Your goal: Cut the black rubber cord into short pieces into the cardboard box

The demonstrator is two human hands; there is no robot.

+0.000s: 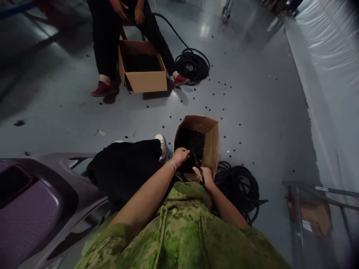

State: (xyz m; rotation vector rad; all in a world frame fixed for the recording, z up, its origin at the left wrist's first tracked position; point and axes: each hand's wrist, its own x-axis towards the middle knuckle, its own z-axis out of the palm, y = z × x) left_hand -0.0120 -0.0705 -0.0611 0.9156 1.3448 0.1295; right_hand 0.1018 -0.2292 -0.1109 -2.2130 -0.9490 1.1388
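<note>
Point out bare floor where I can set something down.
Bare floor lies right of the near cardboard box, between scattered black bits and the white sheeting. Crowded: bits dot the way to the far cardboard box, and a black coil adjoins the near box.

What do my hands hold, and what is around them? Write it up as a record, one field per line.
left hand: over the near box, any held item unclear
right hand: holding black-handled scissors
near box: open brown cardboard, small black pieces inside
beside near box: loose coil of black tubing
across: seated person, open brown cardboard box between the legs
floor: grey, scattered black bits
far left: purple textured surface
</note>
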